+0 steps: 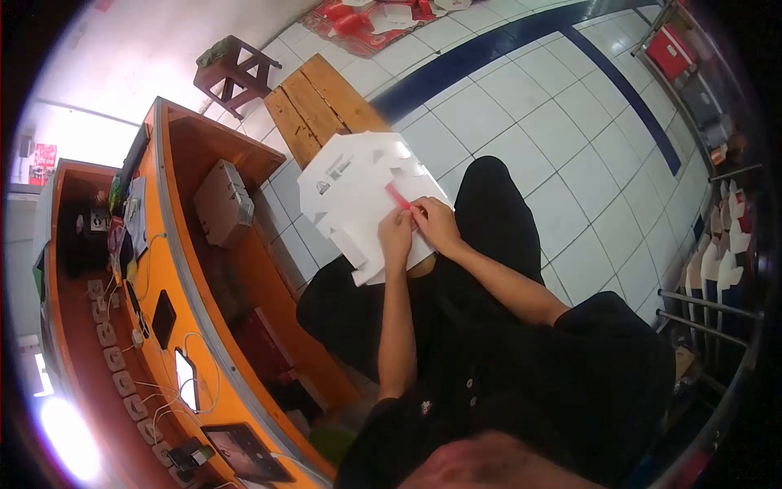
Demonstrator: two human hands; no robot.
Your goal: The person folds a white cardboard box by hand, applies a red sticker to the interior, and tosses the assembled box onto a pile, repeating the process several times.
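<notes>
A flat white cardboard sheet (352, 213), with cut tabs, slots and dark print, lies over the near end of a wooden bench (319, 99) at my lap. Over its right part, a narrow red strip (394, 194) sticks out from between my fingertips. My left hand (396, 235) is closed in a pinch at the lower end of the strip. Close against it, my right hand (438, 224) pinches the same end, its fingertips meeting those of the left. The fingers cover that end of the strip.
At my left stands an orange counter (191, 269) with phones, a tablet (244, 453) and cables on top; its shelf holds a white box (224, 204). A small stool (235, 75) stands beyond the bench. Metal racks (705, 322) line the right side of the tiled floor.
</notes>
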